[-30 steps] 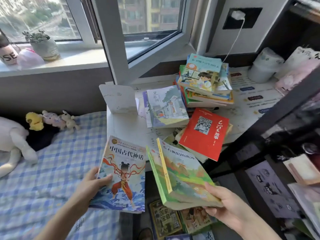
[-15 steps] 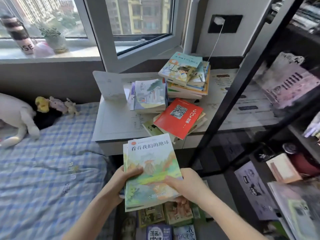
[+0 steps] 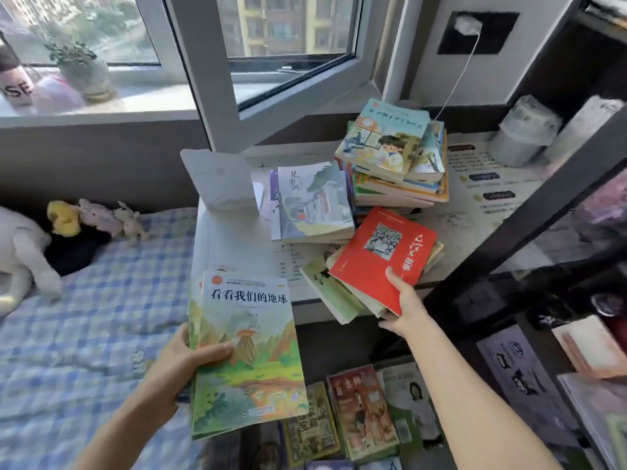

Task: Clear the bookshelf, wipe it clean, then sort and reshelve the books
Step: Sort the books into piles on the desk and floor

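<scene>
Fingers on both sides are clamped on books. The left hand pinches a thin sheaf of green-covered books by its near edge, thumb flat on the top cover and the other fingers hidden beneath, holding it over the gap between bed and desk. The right hand grips the near corner of the red book, thumb on the cover, the rest tucked under and out of sight.

The black bookshelf frame runs just beside the right forearm, so a hasty pull back could bang the arm on it and jolt the grip. Next is the tall stack at the back of the desk. Its books sit unevenly, and it stands just behind the red book, though I cannot tell if they touch. A shove that way could tip it. The slumped pile under the red book overhangs the desk edge. If the red book is dragged rather than lifted, I judge the pile likely to spill onto the floor books below. Least, the sheaf is held one-handed at one edge, and a tilt could let the lower books slide out
</scene>
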Action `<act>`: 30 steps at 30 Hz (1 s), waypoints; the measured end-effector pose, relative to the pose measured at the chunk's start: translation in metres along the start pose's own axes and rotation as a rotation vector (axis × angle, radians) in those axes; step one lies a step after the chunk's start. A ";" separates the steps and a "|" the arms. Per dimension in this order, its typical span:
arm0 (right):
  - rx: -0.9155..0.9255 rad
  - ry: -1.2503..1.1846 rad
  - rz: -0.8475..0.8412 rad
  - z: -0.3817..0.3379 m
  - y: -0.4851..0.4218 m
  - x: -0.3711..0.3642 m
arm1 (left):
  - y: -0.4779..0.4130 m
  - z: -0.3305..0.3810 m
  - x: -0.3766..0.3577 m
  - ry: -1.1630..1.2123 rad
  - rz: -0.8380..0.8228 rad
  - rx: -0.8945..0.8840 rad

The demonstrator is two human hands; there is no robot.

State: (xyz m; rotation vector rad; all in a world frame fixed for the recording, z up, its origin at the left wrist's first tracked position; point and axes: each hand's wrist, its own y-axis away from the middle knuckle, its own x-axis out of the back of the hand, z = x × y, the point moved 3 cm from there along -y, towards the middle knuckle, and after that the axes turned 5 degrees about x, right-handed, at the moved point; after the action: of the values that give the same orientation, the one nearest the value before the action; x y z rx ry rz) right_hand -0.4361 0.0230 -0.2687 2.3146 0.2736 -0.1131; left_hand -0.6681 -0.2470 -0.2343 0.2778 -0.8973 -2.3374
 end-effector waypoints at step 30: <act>-0.130 -0.067 -0.140 0.093 0.109 0.183 | 0.056 -0.081 -0.048 0.032 0.104 0.002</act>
State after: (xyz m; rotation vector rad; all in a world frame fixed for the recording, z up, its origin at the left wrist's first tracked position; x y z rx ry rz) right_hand -0.2324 -0.0874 -0.2859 2.1575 0.3975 -0.2361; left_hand -0.5721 -0.2929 -0.2588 0.2618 -0.8783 -2.2302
